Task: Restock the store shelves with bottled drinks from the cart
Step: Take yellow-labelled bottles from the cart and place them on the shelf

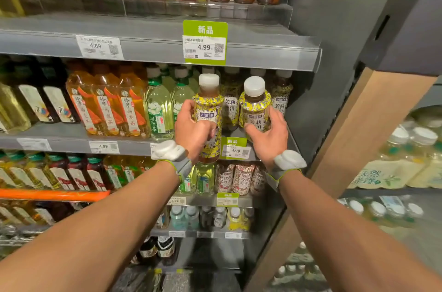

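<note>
1. Your left hand (194, 129) grips a yellow-label bottle (208, 110), fingers curled round its middle. It is upright, held in front of the shelf (71, 146), with its base below the shelf's front edge.
2. Your right hand (269, 135) holds a second bottle (255, 106), thumb and fingers wrapped round its lower half. It is slightly tilted, at the shelf's right end; can't tell if it's set down.
3. Matching bottles (230, 102) stand just behind both.
4. A green price tag (235, 148) sits between your hands.
</note>
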`<state>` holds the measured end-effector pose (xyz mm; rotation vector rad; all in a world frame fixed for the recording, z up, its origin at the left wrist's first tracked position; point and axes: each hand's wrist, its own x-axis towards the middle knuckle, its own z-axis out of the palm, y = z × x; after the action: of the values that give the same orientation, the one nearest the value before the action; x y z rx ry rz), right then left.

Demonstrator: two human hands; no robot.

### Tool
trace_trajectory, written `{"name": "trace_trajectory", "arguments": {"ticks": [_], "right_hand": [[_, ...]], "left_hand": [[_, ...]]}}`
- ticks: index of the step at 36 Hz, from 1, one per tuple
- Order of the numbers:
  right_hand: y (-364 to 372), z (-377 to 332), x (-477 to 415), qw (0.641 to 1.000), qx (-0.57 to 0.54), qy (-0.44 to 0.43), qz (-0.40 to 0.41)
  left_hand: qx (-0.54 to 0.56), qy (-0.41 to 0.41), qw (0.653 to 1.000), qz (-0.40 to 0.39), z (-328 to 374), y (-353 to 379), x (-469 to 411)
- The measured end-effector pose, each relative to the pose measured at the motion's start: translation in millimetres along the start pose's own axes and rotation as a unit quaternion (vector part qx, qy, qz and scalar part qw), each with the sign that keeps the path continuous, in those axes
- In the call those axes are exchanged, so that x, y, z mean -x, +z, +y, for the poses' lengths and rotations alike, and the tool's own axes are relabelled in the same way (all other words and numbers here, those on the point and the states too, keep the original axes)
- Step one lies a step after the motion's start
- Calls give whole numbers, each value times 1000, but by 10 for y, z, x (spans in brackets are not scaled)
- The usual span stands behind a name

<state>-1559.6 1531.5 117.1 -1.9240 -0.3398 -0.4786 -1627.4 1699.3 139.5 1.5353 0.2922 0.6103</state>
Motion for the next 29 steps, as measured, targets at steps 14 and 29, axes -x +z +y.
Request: {"name": "trace_trajectory", "arguments": {"ticks": [14,29], "right_hand": [[432,22,-83,997,-5,32,-66],[671,-12,-119,995,-24,75,-65]], "left_hand": [[-13,9,1000,26,76,-197,-65],[-36,-5,998,60,62,-376,-71]]}}
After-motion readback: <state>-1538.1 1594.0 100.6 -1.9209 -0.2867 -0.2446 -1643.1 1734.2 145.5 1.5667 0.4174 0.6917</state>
